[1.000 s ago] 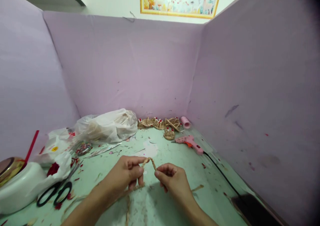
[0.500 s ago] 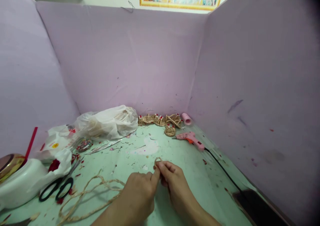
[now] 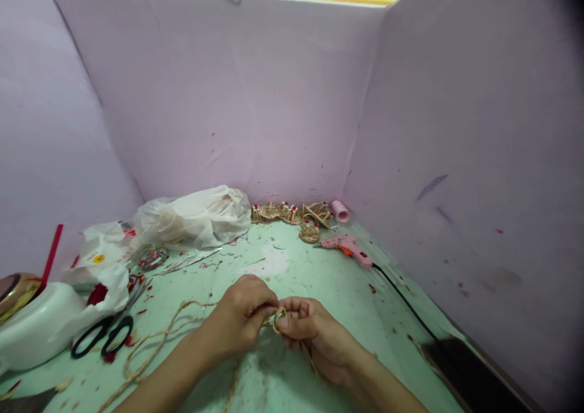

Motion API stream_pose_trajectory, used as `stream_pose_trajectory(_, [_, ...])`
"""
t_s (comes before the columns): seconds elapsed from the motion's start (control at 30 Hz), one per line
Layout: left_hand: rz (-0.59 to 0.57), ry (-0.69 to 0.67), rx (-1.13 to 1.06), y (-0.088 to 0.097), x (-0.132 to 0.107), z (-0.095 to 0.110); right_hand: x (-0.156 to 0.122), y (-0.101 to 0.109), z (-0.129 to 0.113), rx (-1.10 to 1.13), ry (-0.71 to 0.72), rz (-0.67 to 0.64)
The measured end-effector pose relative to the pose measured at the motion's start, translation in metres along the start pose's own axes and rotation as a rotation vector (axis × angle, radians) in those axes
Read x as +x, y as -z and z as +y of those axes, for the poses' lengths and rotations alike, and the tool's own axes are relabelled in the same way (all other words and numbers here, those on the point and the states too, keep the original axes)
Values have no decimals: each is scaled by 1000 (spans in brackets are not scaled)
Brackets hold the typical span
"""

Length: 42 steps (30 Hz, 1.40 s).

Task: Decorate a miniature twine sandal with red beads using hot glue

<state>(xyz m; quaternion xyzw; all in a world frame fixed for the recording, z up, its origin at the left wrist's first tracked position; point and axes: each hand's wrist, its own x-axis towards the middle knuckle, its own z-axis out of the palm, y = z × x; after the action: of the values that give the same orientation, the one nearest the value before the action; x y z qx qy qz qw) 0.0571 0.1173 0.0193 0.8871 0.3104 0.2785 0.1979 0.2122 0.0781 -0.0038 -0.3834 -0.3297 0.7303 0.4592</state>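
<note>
A braided straw-coloured cord (image 3: 155,340) trails over the green tabletop from the left up to my hands. Its end is bent into a small loop between them. My left hand (image 3: 241,312) is closed, pinching the cord at the loop's left side. My right hand (image 3: 310,334) grips the other side of the loop between thumb and fingers, and a thin tail hangs below it. Another length of cord drops toward the near edge beneath my left wrist.
Scissors (image 3: 104,334) lie at left beside a white container (image 3: 41,328). Behind stands a white plastic bag (image 3: 201,218). Several woven ornaments (image 3: 310,232), a pink thread spool (image 3: 340,211) and a pink glue gun (image 3: 347,249) are at the back right. A dark phone-like slab (image 3: 465,370) rests near right.
My left hand has drawn back to the left and turned, now pinching the cord. The loop has come into clearer view between my hands, and the trailing cord has shifted. The camera tilts slightly lower.
</note>
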Motion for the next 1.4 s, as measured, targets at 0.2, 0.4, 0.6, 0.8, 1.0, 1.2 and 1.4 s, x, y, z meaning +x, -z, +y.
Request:
stream_pose_trajectory(0.2, [36, -48, -14, -6, -3, -3, 0, -1, 5, 13, -38, 15])
stream_pose_trajectory(0.4, [164, 113, -21, -6, -2, 3, 5, 2, 7, -126, 92, 223])
stream_pose_trajectory(0.6, [32, 324, -48, -13, -2, 8, 9, 1, 11, -365, 229, 248])
stream_pose_trajectory(0.8, [22, 461, -141, -13, 0, 7, 5, 0, 6, -281, 185, 227])
stream_pose_trajectory(1.0, [112, 275, -143, -7, 1, 8, 6, 4, 10, -40, 166, 68])
stream_pose_trajectory(1.2, [82, -404, 251, 3, -4, -1, 7, 9, 7, -111, 130, 7])
stream_pose_trajectory(1.4, [-161, -478, 517, 12, -4, 2, 6, 16, 1, -219, 36, -79])
